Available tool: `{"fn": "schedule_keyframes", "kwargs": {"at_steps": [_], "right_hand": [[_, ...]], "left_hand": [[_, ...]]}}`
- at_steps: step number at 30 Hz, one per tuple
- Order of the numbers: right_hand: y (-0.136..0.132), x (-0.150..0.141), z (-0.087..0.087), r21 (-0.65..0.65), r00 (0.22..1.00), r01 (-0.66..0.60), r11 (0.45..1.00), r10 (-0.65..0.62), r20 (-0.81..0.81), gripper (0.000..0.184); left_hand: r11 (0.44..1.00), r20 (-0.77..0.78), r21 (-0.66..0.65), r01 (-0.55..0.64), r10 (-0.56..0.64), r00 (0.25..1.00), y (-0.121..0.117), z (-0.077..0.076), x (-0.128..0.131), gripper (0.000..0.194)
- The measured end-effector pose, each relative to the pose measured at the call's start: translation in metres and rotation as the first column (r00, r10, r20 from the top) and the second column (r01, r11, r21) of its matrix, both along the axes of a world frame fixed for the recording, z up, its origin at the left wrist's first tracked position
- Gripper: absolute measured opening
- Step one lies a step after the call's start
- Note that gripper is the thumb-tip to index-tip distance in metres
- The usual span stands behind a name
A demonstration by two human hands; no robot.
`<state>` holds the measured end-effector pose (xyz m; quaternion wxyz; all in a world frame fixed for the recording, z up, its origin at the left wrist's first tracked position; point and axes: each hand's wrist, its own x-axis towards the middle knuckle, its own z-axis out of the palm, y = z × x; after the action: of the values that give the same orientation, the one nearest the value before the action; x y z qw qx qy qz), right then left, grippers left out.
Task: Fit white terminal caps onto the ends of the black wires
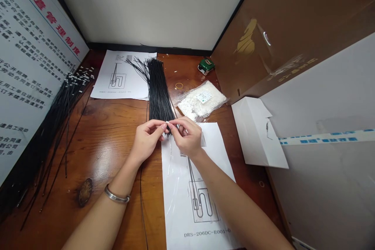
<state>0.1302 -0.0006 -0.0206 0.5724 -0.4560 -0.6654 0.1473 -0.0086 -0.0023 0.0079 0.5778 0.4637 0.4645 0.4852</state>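
Note:
My left hand [149,137] and my right hand [187,136] meet fingertip to fingertip over the near end of a bundle of thin black wires [159,90]. Between the pinched thumbs and forefingers shows a tiny white connector [167,122]. Both hands are closed on it, and the fingers hide most of it. One loose black wire [141,195] runs down the table below my left hand. Behind my right hand lies a clear plastic bag [202,99] of small white pieces. A printed drawing sheet [178,211] lies under my right forearm.
At the left lies a heap of black wires [55,125] with white connectors on their ends. A second drawing sheet [123,76], a green tape measure [206,66] and a rubber band [179,86] lie toward the back. Panels enclose the table, with a folded white card [254,136] at right.

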Motion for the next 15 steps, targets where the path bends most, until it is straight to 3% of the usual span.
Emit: {"fn": "schedule_keyframes", "kwargs": {"at_steps": [15], "right_hand": [[-0.0001,-0.0001,0.0025,-0.023,1.0,-0.007,1.0,0.006,-0.018,0.006]], "left_hand": [[1.0,-0.005,-0.002,-0.013,0.013,1.0,-0.0004,-0.0031,0.0008,0.02]]}}
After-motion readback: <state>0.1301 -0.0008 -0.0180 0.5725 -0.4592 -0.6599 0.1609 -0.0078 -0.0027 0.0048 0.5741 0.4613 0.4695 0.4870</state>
